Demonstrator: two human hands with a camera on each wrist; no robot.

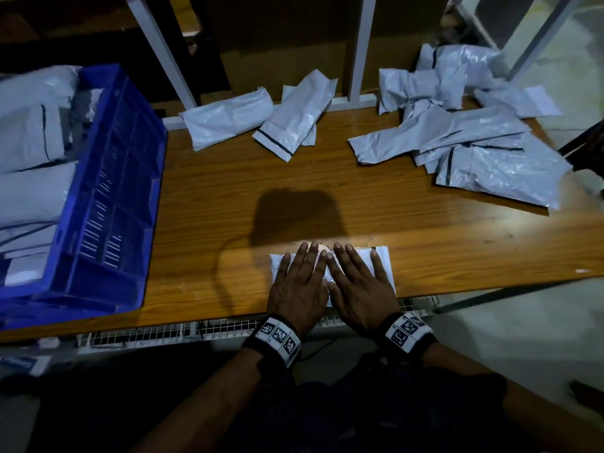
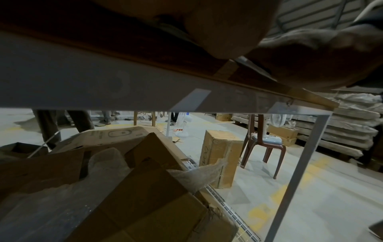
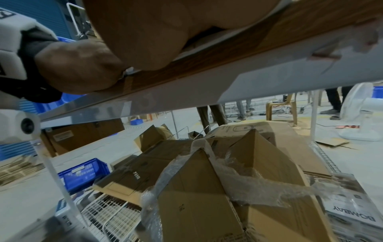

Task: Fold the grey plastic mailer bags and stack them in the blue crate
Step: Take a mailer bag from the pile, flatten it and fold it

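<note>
Two hands press one folded mailer bag (image 1: pixel 382 259) flat at the near edge of the bench (image 1: pixel 327 197). The left hand (image 1: pixel 299 282) and right hand (image 1: pixel 358 282) lie side by side, palms down, fingers straight and slightly spread, index fingers almost touching; neither grips anything. Both wrists hang just past the bench edge, so the wrist views look under the bench at cardboard boxes (image 3: pixel 207 188) and show only the heels of the palms on the edge.

The step in hand appears to be flattening the fold. To do it well, the palms should likely sweep outward from the middle, driving trapped air toward the open ends, so that the slippery plastic keeps its crease instead of springing open. The edges ought to be aligned before weight is applied, and one hand should hold the bag while the other lifts it.

The blue crate (image 1: pixel 108 197) stands at the left of the bench, well apart from the hands, with a stack of grey bags (image 1: pixel 32 142) inside. Loose bags await folding: a few at the far middle (image 1: pixel 261 119), a larger heap at the far right (image 1: pixel 474 145).
</note>
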